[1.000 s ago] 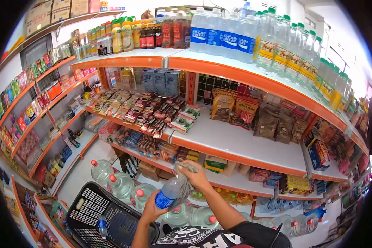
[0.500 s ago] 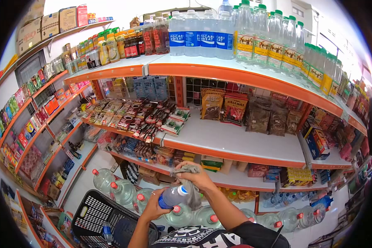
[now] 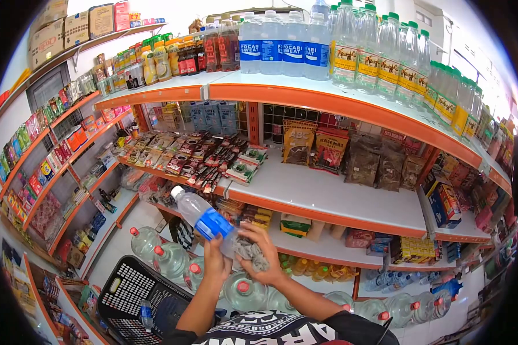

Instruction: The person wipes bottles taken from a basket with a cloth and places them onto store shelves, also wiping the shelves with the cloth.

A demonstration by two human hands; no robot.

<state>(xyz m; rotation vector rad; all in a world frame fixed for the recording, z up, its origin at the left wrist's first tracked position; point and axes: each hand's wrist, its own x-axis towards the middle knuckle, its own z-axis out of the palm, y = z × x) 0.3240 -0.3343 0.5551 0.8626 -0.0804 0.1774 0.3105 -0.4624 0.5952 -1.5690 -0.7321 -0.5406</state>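
My left hand [image 3: 216, 263] is closed around the lower part of a clear plastic bottle [image 3: 197, 208] with a blue label and a white cap. The bottle tilts, its cap end up and to the left. In my right hand [image 3: 265, 246] is a crumpled grey cloth [image 3: 248, 254], held against or very near the bottle's base; the exact contact is hidden. Both hands are in front of the lower shelves. Similar bottles [image 3: 272, 49], with blue Pocari Sweat labels, stand in a row on the top shelf.
A black basket [image 3: 121, 287] at lower left holds a small bottle [image 3: 147, 313]. Large water jugs [image 3: 170, 261] with red caps line the floor. Orange-edged shelves [image 3: 328, 215] carry coffee sachets [image 3: 195, 155] and snack bags [image 3: 330, 150]. Green-capped bottles [image 3: 345, 54] stand at upper right.
The bottle has swung from cap pointing right to cap pointing up and left. My right hand and the cloth have moved from its cap end to its base.
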